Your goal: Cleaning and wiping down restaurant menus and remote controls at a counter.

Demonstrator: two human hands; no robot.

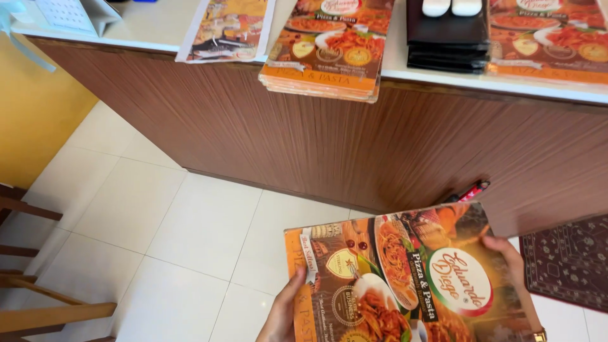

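The menu (405, 278) sits low in view between both hands, over the tiled floor (158, 221) and in front of the wooden counter front (380, 145); its long axis runs roughly left to right, tilted up toward the right; the left hand (285, 313) pinches its left edge, the right hand (510, 259) grips its right edge, equally close; it is a glossy orange cover with pasta photos; a menu stack (329, 47) lies on the tabletop (392, 60) above.

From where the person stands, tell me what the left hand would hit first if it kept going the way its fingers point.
The left hand points up and away along the menu edge. Beyond that, probably the wood-panelled counter front; depth is unclear.
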